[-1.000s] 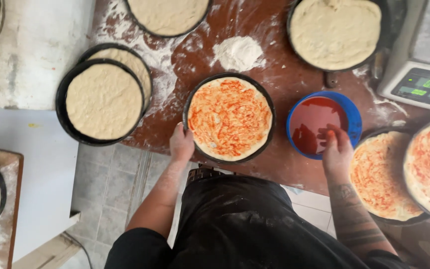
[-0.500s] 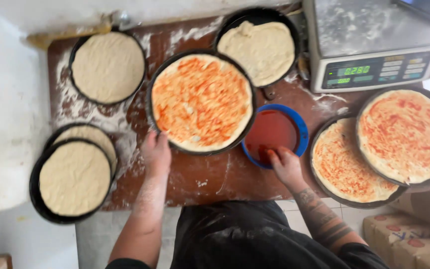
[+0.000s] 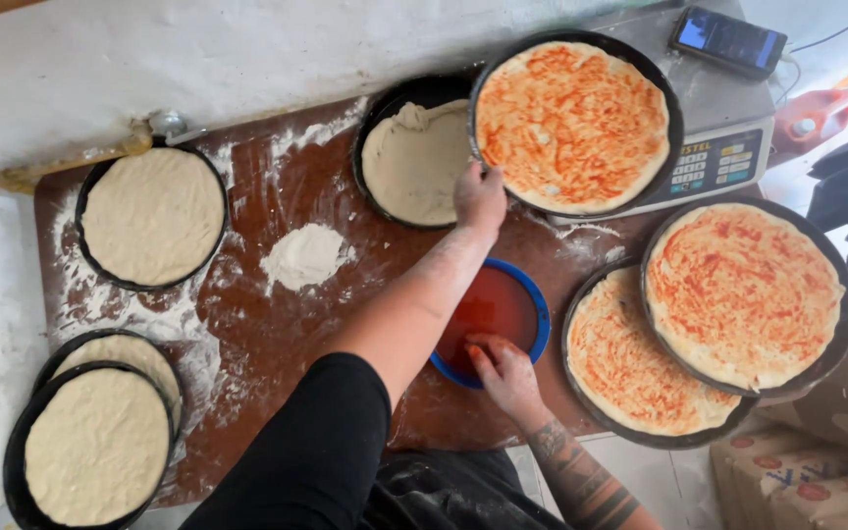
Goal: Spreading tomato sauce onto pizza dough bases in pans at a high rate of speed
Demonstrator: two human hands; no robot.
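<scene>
My left hand [image 3: 480, 196] grips the near rim of a black pan holding a sauced dough round [image 3: 571, 123], held over the weighing scale [image 3: 728, 147]. My right hand [image 3: 504, 370] rests with its fingers in a blue bowl of red sauce [image 3: 503, 304] at the board's front. A plain dough round in a black pan [image 3: 414, 157] lies just left of the held pan, partly under it.
Two sauced rounds in pans [image 3: 743, 294] [image 3: 630, 368] overlap at the right. Plain dough pans sit at back left [image 3: 152, 218] and stacked at front left [image 3: 95, 442]. A flour heap [image 3: 304, 255] lies on the brown board. A phone [image 3: 728, 39] rests on the scale; cardboard boxes [image 3: 817, 471] stand at lower right.
My left hand has carried the sauced pan from the middle of the board up and to the right, over the scale. My right hand stays at the sauce bowl. The view shifted left.
</scene>
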